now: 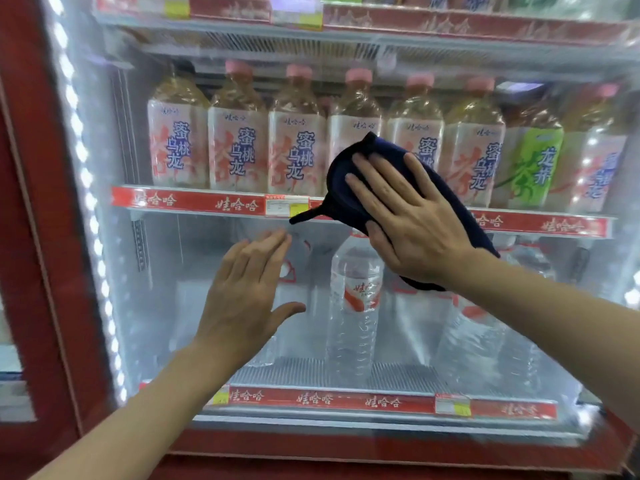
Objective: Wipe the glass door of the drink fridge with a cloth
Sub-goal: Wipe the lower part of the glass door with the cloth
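The glass door (194,271) of the drink fridge fills the view, framed in red. A dark blue cloth (349,188) lies flat against the glass near the middle, at the height of the second shelf. My right hand (412,220) presses the cloth onto the glass with straight, spread fingers. My left hand (246,292) is held flat with straight fingers at the glass lower left of the cloth; whether it touches the pane I cannot tell. It holds nothing.
Behind the glass stand several pink-capped tea bottles (239,133) on one shelf and clear water bottles (356,299) below. A strip of white lights (86,188) runs down the left inside edge. The red door frame (31,209) borders the left side and bottom.
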A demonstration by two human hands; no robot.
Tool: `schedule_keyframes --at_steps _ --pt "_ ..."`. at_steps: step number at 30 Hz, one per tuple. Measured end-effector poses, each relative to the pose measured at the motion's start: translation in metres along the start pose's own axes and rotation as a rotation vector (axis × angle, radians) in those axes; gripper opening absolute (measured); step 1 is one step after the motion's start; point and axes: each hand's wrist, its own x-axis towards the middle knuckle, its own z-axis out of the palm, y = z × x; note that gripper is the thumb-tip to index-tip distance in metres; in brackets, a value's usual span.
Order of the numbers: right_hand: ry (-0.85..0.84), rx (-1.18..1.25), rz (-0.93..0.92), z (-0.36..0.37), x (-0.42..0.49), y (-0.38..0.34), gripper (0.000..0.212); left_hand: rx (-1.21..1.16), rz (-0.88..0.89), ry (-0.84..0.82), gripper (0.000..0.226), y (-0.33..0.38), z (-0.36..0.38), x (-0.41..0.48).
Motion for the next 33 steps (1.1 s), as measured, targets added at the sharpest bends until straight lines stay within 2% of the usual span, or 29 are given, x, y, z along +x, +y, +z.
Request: schedule_keyframes --at_steps 2,4,7,9,10,14,20,22,24,26,28,30,33 --pt "0.032 0.006 0.079 0.006 -0.006 -0.018 0.064 0.007 0.024 0.008 0.101 -0.002 0.001 -0.001" --pt "0.021 0.021 0.064 0.013 -0.015 -0.038 0.065 -0.009 0.059 0.03 0.095 -0.006 0.0 -0.003" --pt "-0.082 0.046 -0.203 0.02 -0.03 -0.056 0.064 -0.111 0.049 0.078 0.083 -0.014 -0.003 -0.005" --pt "-0.162 0.032 -0.413 0.016 -0.024 -0.038 0.063 -0.122 -0.009 0.143 0.086 -0.021 -0.002 -0.002" --pt "-0.171 0.023 -0.459 0.011 -0.015 -0.023 0.063 -0.107 -0.02 0.155 0.089 -0.025 0.0 0.002" --pt "-0.079 0.005 -0.28 -0.007 0.033 0.013 0.062 -0.051 0.006 0.131 0.09 -0.034 0.002 0.02" --pt "0.016 0.053 0.01 0.007 0.018 -0.044 0.064 0.021 0.081 0.129 0.079 -0.066 -0.012 0.003" --pt "-0.02 0.07 -0.045 0.017 0.004 -0.073 0.064 0.061 0.118 0.087 0.075 -0.082 -0.013 -0.005" --pt "-0.082 0.059 -0.23 0.025 -0.008 -0.088 0.066 0.056 0.115 0.074 0.072 -0.088 -0.014 -0.011" --pt "-0.128 0.039 -0.355 0.023 -0.005 -0.078 0.067 0.034 0.128 0.076 0.07 -0.087 -0.014 -0.016" --pt "-0.122 0.036 -0.366 0.014 0.014 -0.061 0.065 0.044 0.191 0.068 0.069 -0.091 -0.016 -0.022" --pt "-0.063 0.036 -0.248 0.004 0.038 -0.046 0.063 0.047 0.187 0.063 0.068 -0.1 -0.017 -0.028" --pt "0.055 0.036 0.01 0.002 0.059 -0.052 0.062 0.027 0.087 0.071 0.063 -0.112 -0.016 -0.035"
